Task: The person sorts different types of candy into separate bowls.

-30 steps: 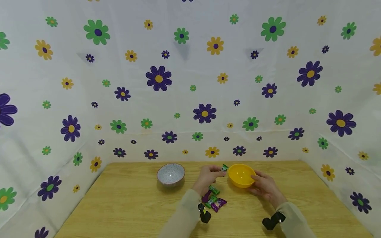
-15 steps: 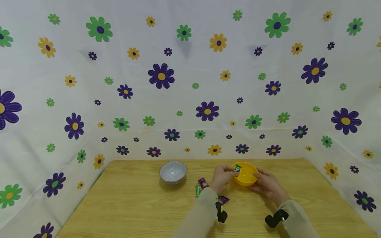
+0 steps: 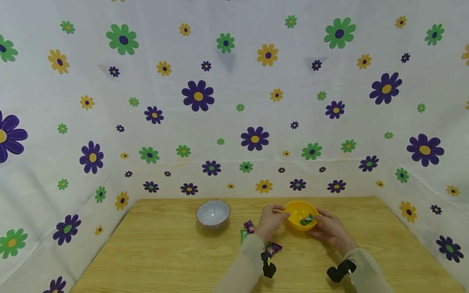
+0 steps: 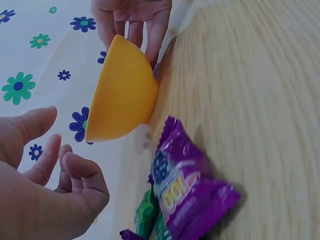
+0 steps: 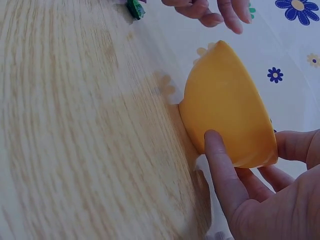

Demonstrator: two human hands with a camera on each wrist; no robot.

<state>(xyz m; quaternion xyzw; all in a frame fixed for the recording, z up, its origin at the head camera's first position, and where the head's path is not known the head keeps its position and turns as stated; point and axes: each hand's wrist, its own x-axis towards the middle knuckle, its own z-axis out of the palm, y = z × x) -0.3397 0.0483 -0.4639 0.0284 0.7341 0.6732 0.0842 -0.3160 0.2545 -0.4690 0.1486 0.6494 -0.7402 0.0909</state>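
Observation:
A green-wrapped candy lies inside the yellow bowl. My right hand grips that bowl at its right side, thumb at the rim and fingers against the outer wall, as the right wrist view shows. At the bowl's left rim is my left hand, fingers loosely bent and holding nothing; the left wrist view shows a gap between it and the bowl. Below the left hand, purple-wrapped candies and green-wrapped candies lie in a loose pile, partly hidden by the left forearm in the head view.
A grey-blue patterned bowl with a reddish rim stands to the left on the wooden table. White cloth printed with flowers hangs behind the table and along both sides.
My left hand has carried the green-wrapped candy rightward over the yellow bowl and let it go inside. The right hand still holds the bowl.

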